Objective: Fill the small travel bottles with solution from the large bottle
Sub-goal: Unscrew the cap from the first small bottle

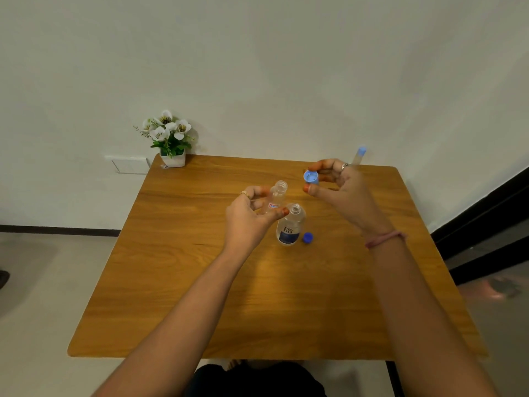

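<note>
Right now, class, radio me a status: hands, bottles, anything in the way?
Left hand holds small bottle, uncapped. Right hand holds light blue cap. Large bottle open on table, dark blue cap beside it. Nothing in the way.

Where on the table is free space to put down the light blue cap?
Bare wood lies along the table near edge, under both forearms, and left of the left hand. Crowded: the centre, around the large bottle and dark blue cap.
</note>
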Demonstrator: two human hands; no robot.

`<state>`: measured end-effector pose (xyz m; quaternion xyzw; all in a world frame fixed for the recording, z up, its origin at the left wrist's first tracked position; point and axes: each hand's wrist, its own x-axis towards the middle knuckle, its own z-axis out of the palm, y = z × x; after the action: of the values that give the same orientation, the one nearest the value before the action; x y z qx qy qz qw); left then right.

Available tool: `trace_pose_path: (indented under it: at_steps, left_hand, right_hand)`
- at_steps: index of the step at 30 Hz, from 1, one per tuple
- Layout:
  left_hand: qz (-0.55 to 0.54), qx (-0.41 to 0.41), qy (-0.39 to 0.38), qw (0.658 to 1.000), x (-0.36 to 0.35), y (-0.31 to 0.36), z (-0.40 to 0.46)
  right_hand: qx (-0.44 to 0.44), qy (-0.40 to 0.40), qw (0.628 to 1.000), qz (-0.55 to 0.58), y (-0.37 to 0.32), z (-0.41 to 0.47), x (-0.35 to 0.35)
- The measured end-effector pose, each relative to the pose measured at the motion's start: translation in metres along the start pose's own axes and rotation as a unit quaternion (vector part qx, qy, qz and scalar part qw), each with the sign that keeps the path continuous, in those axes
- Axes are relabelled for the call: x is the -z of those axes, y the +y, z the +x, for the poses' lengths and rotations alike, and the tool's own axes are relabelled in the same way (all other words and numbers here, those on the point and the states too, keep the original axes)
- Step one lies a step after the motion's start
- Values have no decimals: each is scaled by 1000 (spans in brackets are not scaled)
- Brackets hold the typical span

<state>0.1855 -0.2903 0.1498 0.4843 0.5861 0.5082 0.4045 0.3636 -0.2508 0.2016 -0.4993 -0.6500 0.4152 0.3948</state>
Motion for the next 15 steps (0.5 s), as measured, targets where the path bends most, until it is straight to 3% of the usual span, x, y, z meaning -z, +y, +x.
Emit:
trace_pose_path:
  at_steps: [8, 15]
  left_hand:
    - [118, 65, 7, 991, -5, -76, -5]
    - [162, 97, -13, 982, -19, -140, -17]
  right_hand:
    - [-97, 49, 993, 47, 76, -24, -29]
    - [-199, 2, 980, 17, 153, -48, -73]
